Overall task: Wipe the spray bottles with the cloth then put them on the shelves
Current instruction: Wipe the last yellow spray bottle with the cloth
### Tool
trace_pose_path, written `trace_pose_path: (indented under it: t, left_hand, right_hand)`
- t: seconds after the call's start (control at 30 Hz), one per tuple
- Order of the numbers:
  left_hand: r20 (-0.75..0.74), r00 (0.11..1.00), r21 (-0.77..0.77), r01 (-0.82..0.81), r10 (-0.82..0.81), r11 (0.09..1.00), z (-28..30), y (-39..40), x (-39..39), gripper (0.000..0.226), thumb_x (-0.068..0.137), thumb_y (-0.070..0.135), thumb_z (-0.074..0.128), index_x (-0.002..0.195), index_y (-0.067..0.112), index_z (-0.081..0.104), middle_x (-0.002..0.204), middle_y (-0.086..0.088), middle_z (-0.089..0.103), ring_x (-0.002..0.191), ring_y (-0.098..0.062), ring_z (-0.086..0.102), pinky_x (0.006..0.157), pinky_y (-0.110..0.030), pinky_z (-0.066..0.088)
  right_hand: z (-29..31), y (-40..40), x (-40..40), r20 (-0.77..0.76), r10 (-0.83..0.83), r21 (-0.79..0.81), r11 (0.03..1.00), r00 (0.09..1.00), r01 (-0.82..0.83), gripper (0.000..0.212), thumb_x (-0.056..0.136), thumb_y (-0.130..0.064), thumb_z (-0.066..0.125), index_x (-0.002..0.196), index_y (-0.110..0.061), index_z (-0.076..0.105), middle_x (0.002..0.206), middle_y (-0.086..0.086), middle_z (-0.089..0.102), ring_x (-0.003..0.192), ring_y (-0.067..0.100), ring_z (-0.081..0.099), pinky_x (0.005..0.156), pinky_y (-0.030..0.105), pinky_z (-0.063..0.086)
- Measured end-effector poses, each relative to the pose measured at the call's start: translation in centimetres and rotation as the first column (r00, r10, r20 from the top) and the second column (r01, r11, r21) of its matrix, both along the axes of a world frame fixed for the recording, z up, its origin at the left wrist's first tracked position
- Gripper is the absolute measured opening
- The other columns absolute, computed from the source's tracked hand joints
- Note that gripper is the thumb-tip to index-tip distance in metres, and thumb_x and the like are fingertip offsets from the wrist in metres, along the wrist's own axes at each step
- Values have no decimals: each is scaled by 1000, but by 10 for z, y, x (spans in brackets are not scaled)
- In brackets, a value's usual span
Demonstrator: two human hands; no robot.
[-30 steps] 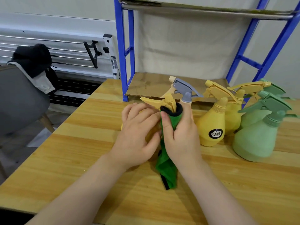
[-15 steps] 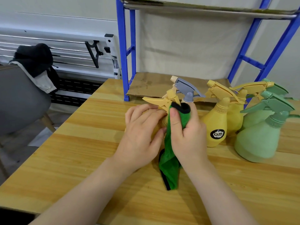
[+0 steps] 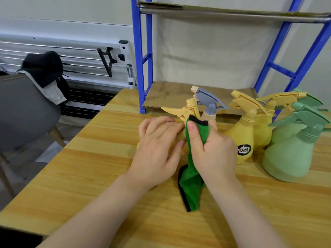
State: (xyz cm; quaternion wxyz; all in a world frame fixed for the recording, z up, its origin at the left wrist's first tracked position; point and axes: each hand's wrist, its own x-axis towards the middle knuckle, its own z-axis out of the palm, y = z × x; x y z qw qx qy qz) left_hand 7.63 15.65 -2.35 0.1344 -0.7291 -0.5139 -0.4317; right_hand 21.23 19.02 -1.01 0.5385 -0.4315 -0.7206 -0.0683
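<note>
A yellow spray bottle (image 3: pixel 184 111) stands on the wooden table (image 3: pixel 89 167), mostly hidden behind my hands; only its trigger head shows. My left hand (image 3: pixel 155 149) wraps around its body. My right hand (image 3: pixel 211 151) grips a green cloth with black edging (image 3: pixel 190 187) and presses it against the bottle's neck. The cloth's lower end hangs down onto the table. Right behind stands a bottle with a grey trigger head (image 3: pixel 208 101).
Two more yellow bottles (image 3: pixel 245 140) and two green bottles (image 3: pixel 290 158) stand in a cluster at the right. A blue shelf frame (image 3: pixel 141 68) with cardboard-lined shelves (image 3: pixel 172 95) stands at the table's back. A grey chair (image 3: pixel 21 111) with dark clothing stands at the left.
My right hand has slid the cloth a little higher and to the right along the bottle's neck. My left hand keeps its hold on the bottle.
</note>
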Motion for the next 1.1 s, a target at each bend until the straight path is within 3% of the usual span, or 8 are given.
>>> trace_pose_path:
  t: [0.1,0.27,0.37,0.5,0.6,0.7,0.87,1.1]
  left_hand:
    - [6,1000,3,11,-11,1000,0,0,0,33,88,23,55,116,8,65,112,2,67,118,-19,51,101,-43,33]
    - [109,993,-70,-44,52,997,2,1,2,39,80,37,59,111,13,60,109,7,60,116,-15,46,100,-43,34]
    - [308,949,-94,-34,62,995,5,1,-1,35,77,44,59,107,26,53,105,26,49,108,-2,40,96,-40,40]
    - [568,822,-133,52,33,990,9,1,-8,35,77,47,62,107,28,58,107,9,61,108,-15,55,96,-43,45]
    - [666,743,-98,179,-69,979,13,-1,-11,25,83,42,60,105,31,64,101,10,62,101,-14,57,91,-39,46]
    - [872,475,-77,370,-117,926,21,-5,-10,18,86,29,58,97,25,71,98,7,71,94,-11,63,84,-38,50]
    - [974,215,-57,517,-65,854,29,-6,-12,29,83,32,58,101,12,67,84,3,72,66,-7,63,56,-24,52]
    - [945,314,-124,597,-89,793,29,-9,-12,29,90,36,56,96,13,71,89,-4,73,71,-13,64,58,-27,53]
  right_hand:
    - [-6,2,2,-46,70,-90,993,996,-74,54,98,-61,27,76,-25,61,68,-12,44,44,8,35,44,14,18]
    - [-10,2,-1,-453,309,-291,835,836,-466,36,93,-63,35,67,-46,54,77,-10,50,69,5,51,66,20,37]
    - [-6,3,-2,-528,320,-289,803,787,-520,36,92,-64,36,78,-40,59,76,-7,57,73,13,57,67,32,45]
    - [-3,4,1,-577,298,-291,794,760,-533,57,89,-67,37,95,-13,57,78,18,64,72,36,62,66,53,52]
    - [-1,3,3,-589,293,-267,809,753,-523,44,93,-57,38,92,-17,54,72,-2,64,65,16,61,62,32,52]
    - [-1,4,5,-616,315,-235,801,722,-550,26,96,-41,37,91,-21,52,68,-21,58,62,-6,52,60,8,41]
    - [1,7,8,-652,292,-209,818,700,-536,41,96,-48,36,111,-16,58,87,-15,62,83,-10,57,76,6,40]
    - [7,4,11,-643,273,-283,783,715,-554,43,98,-48,33,108,-14,57,83,-10,59,76,-9,56,69,4,40]
